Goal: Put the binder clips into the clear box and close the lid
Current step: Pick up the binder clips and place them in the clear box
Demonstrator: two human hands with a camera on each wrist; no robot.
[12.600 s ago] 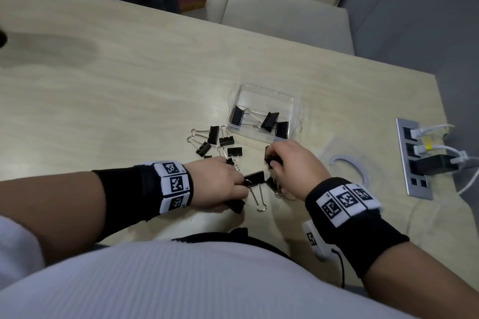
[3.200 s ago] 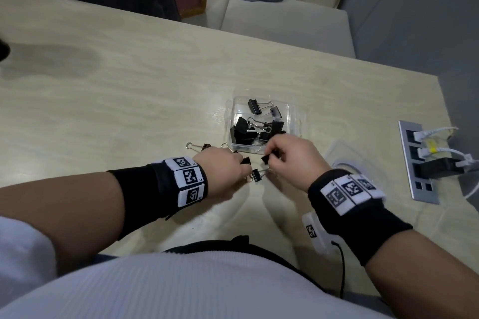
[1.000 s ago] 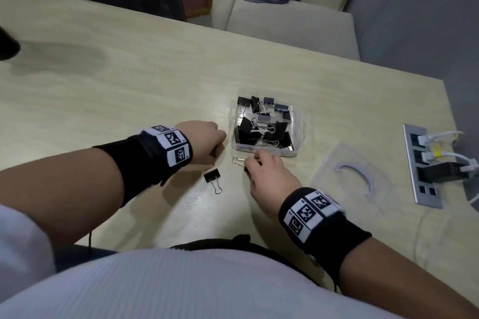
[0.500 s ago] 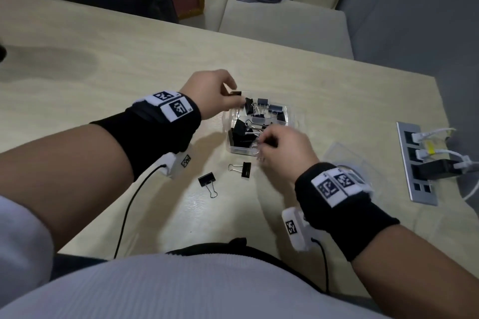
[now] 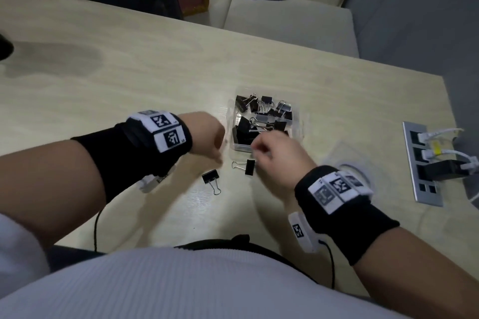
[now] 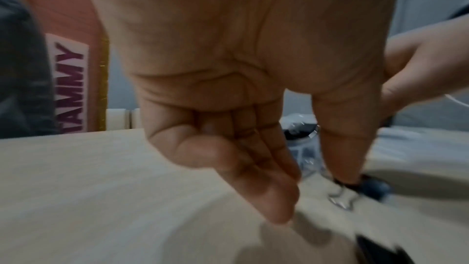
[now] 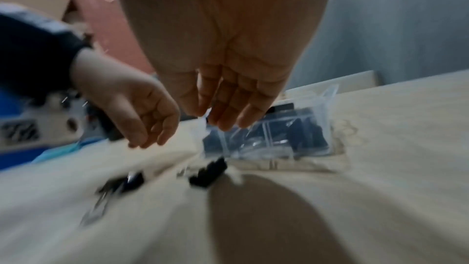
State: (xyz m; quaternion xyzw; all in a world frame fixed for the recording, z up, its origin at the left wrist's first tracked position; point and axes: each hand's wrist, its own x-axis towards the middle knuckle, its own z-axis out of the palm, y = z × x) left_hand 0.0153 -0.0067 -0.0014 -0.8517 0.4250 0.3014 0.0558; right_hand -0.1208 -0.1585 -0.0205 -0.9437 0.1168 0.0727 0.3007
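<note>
The clear box [image 5: 298,127] sits open on the table and holds several black binder clips [image 5: 261,116]. Two more clips lie on the wood in front of it: one [image 5: 249,167] just under my right hand's fingers, the other [image 5: 210,179] further left. My left hand [image 5: 220,159] hovers left of the box with relaxed fingers and holds nothing, as the left wrist view [image 6: 312,194] confirms. My right hand [image 5: 255,149] hangs over the box's near edge, fingers loose and empty [image 7: 220,121]. The clear lid [image 5: 347,163] lies right of the box, partly behind my right wrist.
A metal socket panel [image 5: 420,166] with white plugs and a black adapter is set into the table at the right. Wrist-camera cables trail near the table's front edge. A beige seat [image 5: 290,21] stands beyond the far edge.
My left hand has come back from over the box's far left corner and no longer holds a clip. My right hand has shifted slightly from the box's front edge toward the nearer loose clip.
</note>
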